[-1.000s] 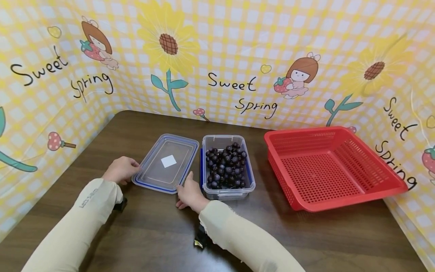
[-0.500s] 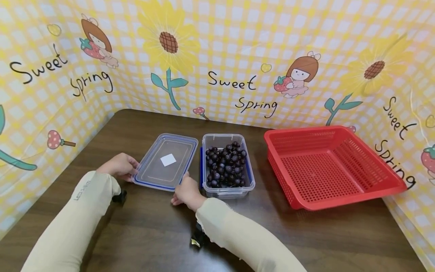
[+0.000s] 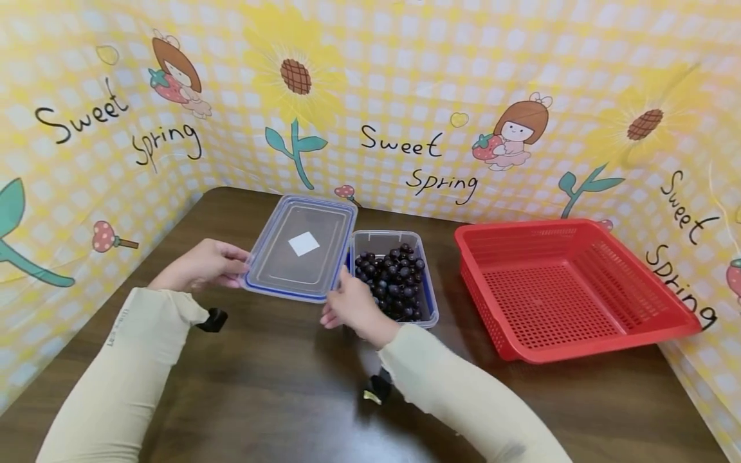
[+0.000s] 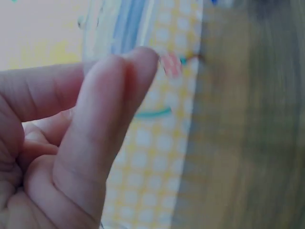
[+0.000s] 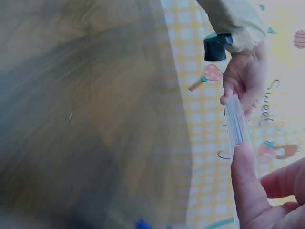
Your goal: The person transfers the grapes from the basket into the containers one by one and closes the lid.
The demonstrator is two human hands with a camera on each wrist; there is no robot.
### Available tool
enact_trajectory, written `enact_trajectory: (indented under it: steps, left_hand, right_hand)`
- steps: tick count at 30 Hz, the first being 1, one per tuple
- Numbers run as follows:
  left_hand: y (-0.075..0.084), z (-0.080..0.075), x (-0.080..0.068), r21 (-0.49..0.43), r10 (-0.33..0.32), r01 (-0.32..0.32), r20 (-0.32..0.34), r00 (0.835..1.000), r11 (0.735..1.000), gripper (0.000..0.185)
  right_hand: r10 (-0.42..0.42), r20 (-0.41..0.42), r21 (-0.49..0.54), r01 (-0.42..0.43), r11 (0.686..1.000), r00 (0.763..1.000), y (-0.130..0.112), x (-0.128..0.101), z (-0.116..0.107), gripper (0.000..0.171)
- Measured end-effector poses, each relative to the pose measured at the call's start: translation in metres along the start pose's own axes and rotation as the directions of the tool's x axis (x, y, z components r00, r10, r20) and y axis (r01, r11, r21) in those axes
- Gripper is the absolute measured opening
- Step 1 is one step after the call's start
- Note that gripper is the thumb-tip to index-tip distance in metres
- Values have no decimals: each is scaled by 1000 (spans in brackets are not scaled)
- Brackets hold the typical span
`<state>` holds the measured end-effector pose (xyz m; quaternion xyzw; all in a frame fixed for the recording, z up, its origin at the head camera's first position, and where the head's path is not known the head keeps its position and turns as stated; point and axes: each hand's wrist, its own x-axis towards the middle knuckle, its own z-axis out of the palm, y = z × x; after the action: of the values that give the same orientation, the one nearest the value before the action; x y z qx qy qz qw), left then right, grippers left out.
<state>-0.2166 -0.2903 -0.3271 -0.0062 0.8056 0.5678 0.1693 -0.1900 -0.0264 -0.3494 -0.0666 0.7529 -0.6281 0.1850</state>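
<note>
A clear plastic lid [image 3: 298, 257] with a blue seal and a white square sticker hangs above the table between both hands. My left hand [image 3: 204, 265] pinches its near left corner between thumb and fingers, also seen close up in the left wrist view. At the near right corner my right hand [image 3: 357, 302] pinches the rim; in the right wrist view the lid [image 5: 237, 121] appears edge-on. Right beside it stands a clear container [image 3: 428, 283] filled with dark grapes [image 3: 399, 276]. The lid's right edge overlaps the container's left side in the head view, and my right hand hides its near left corner.
To the right stands a red perforated plastic basket [image 3: 550, 302] with nothing in it. The brown wooden table [image 3: 260, 386] ends at a yellow checked cloth backdrop [image 3: 393, 77] behind and at the sides.
The lid has risen off the table and moved to the right, towards the container. Both hands have moved up with it. The container and basket have stayed in place.
</note>
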Motion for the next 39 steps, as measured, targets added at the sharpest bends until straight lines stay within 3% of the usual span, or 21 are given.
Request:
enact_trajectory:
  steps: [5,10,14,17,20,22,26,30,33,35,39]
  left_hand:
    - [18,32,-2,-17,53,-53,0,999,998,43]
    - [26,61,0,-47,99,-99,-8,995,994,38]
    - [30,82,1,-77,123,-122,4,992,990,34]
    - [34,94,2,-88,146,-143,23,989,986,31]
    - [39,104,3,-104,175,-170,45,984,980,29]
    - [44,109,3,-118,192,-183,69,979,976,29]
    - [53,117,1,-141,209,-193,105,972,971,30]
    - [61,121,-2,-152,224,-204,122,967,967,30]
    - [66,119,-5,-131,242,-226,121,963,965,29]
    - [68,117,-6,-120,250,-236,116,961,964,29]
    - [73,112,-6,-158,243,-225,102,965,961,28]
  right_hand:
    - [-26,19,-28,27,999,999,0,-19,-37,68]
    - [-31,-11,-31,31,999,999,2,-34,-66,67]
    - [-22,-34,30,23,999,999,9,-43,-89,66]
    - [-60,-70,76,65,995,996,14,-49,-106,61]
    - [-157,-110,-4,157,988,982,17,-50,-123,58]
    - [-233,-140,-121,217,969,962,18,-49,-133,61]
    - [-361,-241,-342,269,900,901,16,-45,-146,68]
    - [-535,-307,-543,316,777,787,13,-42,-155,69]
    - [-652,-324,-624,364,692,685,12,-39,-159,63]
    - [-703,-327,-643,397,655,631,12,-37,-160,55]
    - [-752,-334,-640,448,624,568,13,-34,-159,36]
